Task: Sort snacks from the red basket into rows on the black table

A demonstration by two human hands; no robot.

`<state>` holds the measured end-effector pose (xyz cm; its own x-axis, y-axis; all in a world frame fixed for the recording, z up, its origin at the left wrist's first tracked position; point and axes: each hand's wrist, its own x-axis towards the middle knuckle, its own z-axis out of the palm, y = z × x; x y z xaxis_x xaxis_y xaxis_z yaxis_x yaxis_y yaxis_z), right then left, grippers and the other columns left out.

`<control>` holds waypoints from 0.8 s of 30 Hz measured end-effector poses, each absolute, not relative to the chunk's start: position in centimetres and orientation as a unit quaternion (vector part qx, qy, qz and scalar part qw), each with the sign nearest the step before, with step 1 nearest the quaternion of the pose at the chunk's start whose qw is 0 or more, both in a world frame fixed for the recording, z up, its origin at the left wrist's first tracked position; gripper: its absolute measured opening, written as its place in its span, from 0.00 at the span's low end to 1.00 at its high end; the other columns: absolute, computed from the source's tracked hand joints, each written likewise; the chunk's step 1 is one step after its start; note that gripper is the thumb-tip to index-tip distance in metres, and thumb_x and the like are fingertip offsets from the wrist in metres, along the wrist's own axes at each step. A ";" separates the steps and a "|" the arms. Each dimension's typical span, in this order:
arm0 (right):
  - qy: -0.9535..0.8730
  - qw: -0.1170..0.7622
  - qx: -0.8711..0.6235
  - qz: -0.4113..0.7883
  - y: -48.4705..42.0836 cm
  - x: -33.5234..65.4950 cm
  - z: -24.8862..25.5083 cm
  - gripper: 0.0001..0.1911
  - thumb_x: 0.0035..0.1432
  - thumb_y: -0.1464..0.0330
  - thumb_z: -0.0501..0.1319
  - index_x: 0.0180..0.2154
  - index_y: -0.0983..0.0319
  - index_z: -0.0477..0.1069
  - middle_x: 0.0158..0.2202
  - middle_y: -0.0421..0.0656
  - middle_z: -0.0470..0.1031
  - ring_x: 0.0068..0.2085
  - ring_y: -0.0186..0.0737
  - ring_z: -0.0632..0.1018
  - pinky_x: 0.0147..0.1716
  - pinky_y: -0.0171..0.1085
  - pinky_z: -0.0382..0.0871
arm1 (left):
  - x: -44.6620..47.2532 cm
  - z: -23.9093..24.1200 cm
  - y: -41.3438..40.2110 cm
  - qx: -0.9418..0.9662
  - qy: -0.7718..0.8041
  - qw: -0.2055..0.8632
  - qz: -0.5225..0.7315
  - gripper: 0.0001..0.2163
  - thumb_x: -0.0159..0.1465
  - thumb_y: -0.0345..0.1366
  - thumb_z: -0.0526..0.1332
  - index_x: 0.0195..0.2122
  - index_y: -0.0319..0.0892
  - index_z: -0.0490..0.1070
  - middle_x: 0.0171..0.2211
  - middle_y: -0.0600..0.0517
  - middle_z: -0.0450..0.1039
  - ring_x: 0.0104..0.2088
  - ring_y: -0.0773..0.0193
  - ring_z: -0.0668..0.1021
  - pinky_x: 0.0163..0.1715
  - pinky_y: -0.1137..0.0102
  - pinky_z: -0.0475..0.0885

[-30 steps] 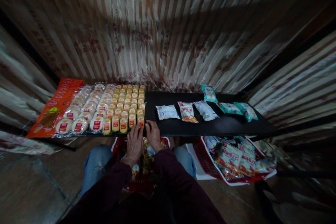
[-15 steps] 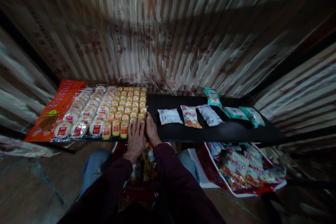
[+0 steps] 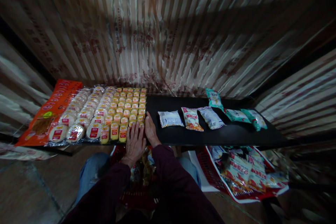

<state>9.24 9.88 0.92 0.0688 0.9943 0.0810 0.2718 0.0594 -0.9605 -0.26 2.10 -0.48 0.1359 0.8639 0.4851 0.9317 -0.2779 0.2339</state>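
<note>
On the black shelf (image 3: 168, 136), rows of small yellow wrapped cakes (image 3: 120, 112) stand packed close together. My left hand (image 3: 135, 141) lies over the front right end of these rows, its fingers stretched out and touching the nearest packs. Edge-on against the right side of the block, my right hand (image 3: 151, 129) has its fingers straight and pressing flat along it. The packs under my left fingers are partly hidden. Left of the yellow cakes are rows of round white wrapped cakes (image 3: 76, 133) with red labels.
An orange bag (image 3: 42, 119) lies at the shelf's left end. To the right lie a white snack bag (image 3: 170, 119), a red-and-white bag (image 3: 192, 118) and several green bags (image 3: 237, 115). Below are a filled red basket (image 3: 204, 164) and another red basket (image 3: 139, 199) between my knees.
My left hand has slid slightly toward the front edge, fingers still extended on the yellow cakes. My right hand stays against their side. The view has shifted a little.
</note>
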 end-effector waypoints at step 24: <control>-0.469 0.565 -0.563 0.379 3.7 10.3 0.3 0.29 0.65 0.52 0.43 0.55 0.64 0.66 0.57 0.52 0.68 0.58 0.42 0.70 0.59 0.46 0.61 | 0.0 -1.0 0.1 -0.768 -0.570 0.088 -0.279 0.27 0.62 0.27 0.51 0.64 0.35 0.55 0.66 0.40 0.53 0.68 0.52 0.46 0.64 0.51 0.50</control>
